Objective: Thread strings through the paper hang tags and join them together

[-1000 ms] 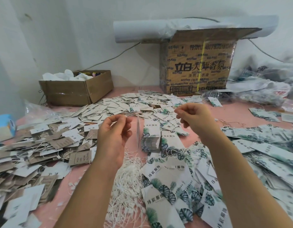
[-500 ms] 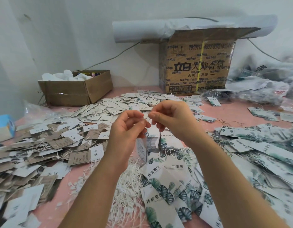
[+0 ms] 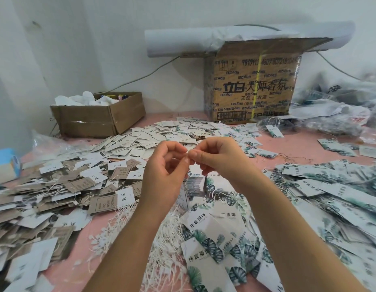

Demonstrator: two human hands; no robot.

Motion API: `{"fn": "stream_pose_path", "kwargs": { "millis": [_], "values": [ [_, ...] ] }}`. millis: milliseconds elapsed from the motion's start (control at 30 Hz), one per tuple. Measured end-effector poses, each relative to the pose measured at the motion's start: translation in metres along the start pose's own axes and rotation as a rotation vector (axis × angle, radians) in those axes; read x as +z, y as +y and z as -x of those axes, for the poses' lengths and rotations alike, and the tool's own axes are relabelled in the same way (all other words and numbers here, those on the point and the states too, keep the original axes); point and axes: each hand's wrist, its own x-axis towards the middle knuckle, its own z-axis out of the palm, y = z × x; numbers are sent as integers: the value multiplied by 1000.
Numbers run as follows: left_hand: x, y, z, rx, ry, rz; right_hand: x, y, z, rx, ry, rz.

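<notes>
A plain white wall (image 3: 98,39) stood behind a pink surface (image 3: 305,144) in soft, even light. Against it sat a tall printed brown cardboard box (image 3: 252,87) with a white paper roll (image 3: 178,42) lying across its top. To the left sat a low open brown cardboard box (image 3: 94,121) — a thin grey cable (image 3: 140,77) slanted between them.

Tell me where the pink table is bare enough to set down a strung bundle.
Largest: the pink strip right of the right hand, bordered by leaf-print tags and plastic bags; a brown thread lies on it. Smaller: the front-left gap between brown tags and white strings. Crowded beneath the left hand and along both sides.
</notes>
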Motion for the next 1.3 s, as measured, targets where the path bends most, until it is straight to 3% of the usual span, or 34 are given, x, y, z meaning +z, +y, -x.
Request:
{"fn": "stream_pose_path", "kwargs": {
  "millis": [767,1000,1300],
  "values": [
    [1,1,2,17,22,-14,-3,3,0,23,-20,-52],
    [0,-3,2,1,25,-61,-2,2,0,-23,-19,114],
    [1,-1,1,-41,57,79,-1,2,-2,-28,-37,-8]
  ]
}}
